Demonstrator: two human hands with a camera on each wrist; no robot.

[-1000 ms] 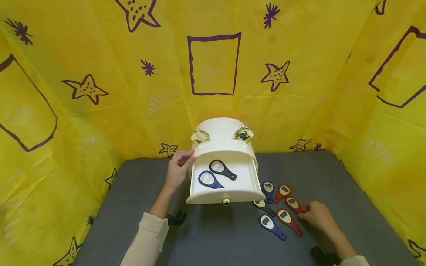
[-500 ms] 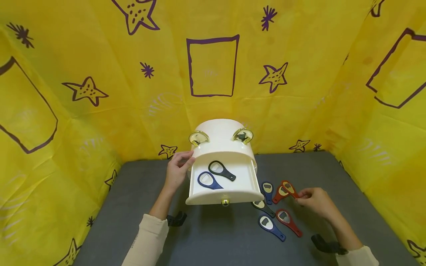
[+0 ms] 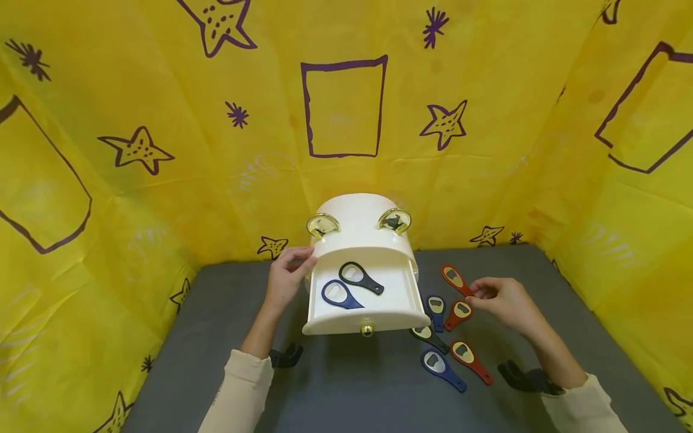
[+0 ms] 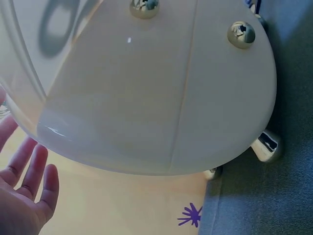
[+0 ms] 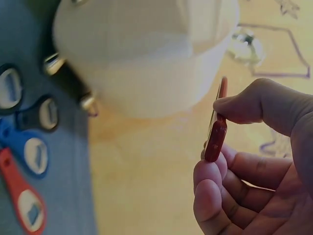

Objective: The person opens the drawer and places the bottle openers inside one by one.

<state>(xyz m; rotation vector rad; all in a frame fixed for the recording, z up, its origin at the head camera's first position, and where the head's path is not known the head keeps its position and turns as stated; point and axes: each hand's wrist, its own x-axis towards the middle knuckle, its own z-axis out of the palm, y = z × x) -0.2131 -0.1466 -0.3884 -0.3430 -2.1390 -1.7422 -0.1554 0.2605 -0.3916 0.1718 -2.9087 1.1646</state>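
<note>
A white rounded cabinet (image 3: pixel 360 225) has its upper drawer (image 3: pixel 335 325) pulled out. Inside the drawer lie a blue bottle opener (image 3: pixel 337 293) and a black bottle opener (image 3: pixel 368 281). My left hand (image 3: pixel 284 281) rests its fingertips against the cabinet's left side; in the left wrist view its fingers are loosely spread. Between thumb and fingers, my right hand (image 3: pixel 506 304) pinches a red bottle opener (image 3: pixel 453 276) by the handle end, right of the cabinet. The right wrist view shows that red opener edge-on, raised off the table.
On the grey table (image 3: pixel 346 397), right of the drawer, lie several more openers: a red one (image 3: pixel 471 361), another red one (image 3: pixel 460 311), a blue one (image 3: pixel 435 305), another blue one (image 3: pixel 441 368) and a partly hidden black one (image 3: pixel 433 338). Yellow patterned cloth (image 3: pixel 346 174) stands behind.
My right hand has lifted the red bottle opener from the group on the table and moved it away from me, beyond the others. The left hand stays at the cabinet.
</note>
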